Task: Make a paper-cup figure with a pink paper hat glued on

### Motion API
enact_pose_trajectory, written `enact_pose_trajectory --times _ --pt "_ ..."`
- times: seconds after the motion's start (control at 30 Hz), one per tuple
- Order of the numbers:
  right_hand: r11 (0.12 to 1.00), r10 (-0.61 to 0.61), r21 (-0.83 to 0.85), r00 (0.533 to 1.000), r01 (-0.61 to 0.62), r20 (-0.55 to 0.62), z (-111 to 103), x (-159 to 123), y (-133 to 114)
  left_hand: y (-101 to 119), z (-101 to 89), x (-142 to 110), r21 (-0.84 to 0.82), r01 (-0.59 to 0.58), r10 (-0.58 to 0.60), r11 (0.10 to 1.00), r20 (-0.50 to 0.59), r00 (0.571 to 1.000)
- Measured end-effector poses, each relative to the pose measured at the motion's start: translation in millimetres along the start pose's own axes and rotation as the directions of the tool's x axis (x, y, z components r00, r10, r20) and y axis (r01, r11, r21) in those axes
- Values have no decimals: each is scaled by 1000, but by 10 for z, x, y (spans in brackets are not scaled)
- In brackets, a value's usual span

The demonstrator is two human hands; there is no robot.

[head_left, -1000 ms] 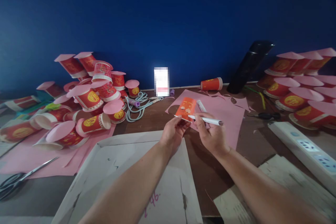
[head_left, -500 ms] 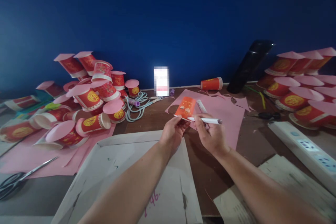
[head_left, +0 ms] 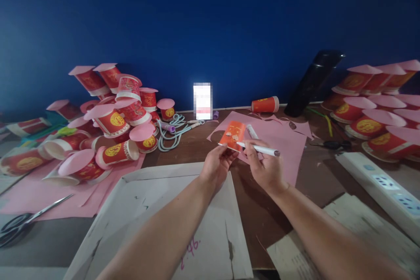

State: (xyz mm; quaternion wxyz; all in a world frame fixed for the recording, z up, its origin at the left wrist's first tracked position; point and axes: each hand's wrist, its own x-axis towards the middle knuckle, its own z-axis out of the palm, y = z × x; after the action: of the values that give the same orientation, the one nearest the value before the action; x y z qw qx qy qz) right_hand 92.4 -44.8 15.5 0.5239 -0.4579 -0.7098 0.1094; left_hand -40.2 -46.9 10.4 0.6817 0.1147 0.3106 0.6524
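Note:
My left hand [head_left: 216, 165] is closed on the near end of an orange-red paper cup [head_left: 234, 133], which has a printed pattern and a white rim on the side facing me. My right hand [head_left: 266, 164] pinches a white marker [head_left: 262, 149] with a dark end pointing right. Its tip meets or nearly meets the cup's side; I cannot tell whether they touch. Another white marker or its cap [head_left: 252, 131] shows just behind my right hand, over a sheet of pink paper [head_left: 282, 144].
Red cups with pink discs are piled at left [head_left: 113, 123] and right [head_left: 369, 127]. Scissors [head_left: 31, 218], a white cardboard lid [head_left: 141, 227], a coiled cable [head_left: 170, 138], a blurred bright screen [head_left: 202, 100], a lying cup stack [head_left: 265, 105], a black flask [head_left: 311, 85] and a power strip [head_left: 377, 181] surround my hands.
The marker levelled out and then tilted again, its dark end dropping slightly. The cup turned a little in my left hand. Both hands otherwise stay in place.

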Motion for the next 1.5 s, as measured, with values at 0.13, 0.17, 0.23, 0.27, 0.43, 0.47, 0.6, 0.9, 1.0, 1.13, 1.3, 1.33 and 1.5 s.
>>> enact_pose_trajectory --times 0.13,0.17,0.23,0.27,0.43,0.47,0.6,0.9,1.0,1.13,1.3,1.33,1.5 --pt "1000 19 20 999 -20 41 -9 -8 -5 4 3 4 5 -2 2 1000 -2 1000" --pt "1000 21 21 998 -22 53 -11 -10 -11 6 6 2 6 -4 4 1000 -3 1000" --pt "1000 19 17 998 -20 59 -13 -11 -23 11 14 -4 6 -5 5 1000 -7 1000" --pt "1000 17 11 998 -18 53 -13 -11 -28 14 18 -7 7 -1 2 1000 -9 1000" --pt "1000 13 -14 1000 -13 12 -9 2 -25 13 18 -5 7 8 -8 1000 -16 1000" --pt "1000 14 -14 1000 -14 9 -10 6 -25 10 14 -3 7 7 -7 1000 -17 1000" --pt "1000 10 -2 999 -10 33 -27 19 -46 2 3 3 4 -4 4 1000 -2 1000" --pt "999 37 -16 999 -37 8 -26 20 -53 13 28 -3 3 -2 2 1000 -29 1000" --pt "999 31 7 998 -32 46 -33 24 -60 15 25 -9 3 -5 5 1000 -16 1000" --pt "999 24 26 999 -25 48 -26 13 -60 16 22 -12 4 -1 1 1000 -18 1000" --pt "1000 0 19 1000 -1 16 3 0 -19 15 27 -17 -2 2 -2 1000 -17 1000" --pt "1000 -1 13 1000 1 15 6 1 -13 15 30 -19 -3 1 -1 1000 -15 1000" --pt "1000 -6 16 1000 5 27 4 4 0 19 39 -22 -2 -2 2 1000 -21 1000"
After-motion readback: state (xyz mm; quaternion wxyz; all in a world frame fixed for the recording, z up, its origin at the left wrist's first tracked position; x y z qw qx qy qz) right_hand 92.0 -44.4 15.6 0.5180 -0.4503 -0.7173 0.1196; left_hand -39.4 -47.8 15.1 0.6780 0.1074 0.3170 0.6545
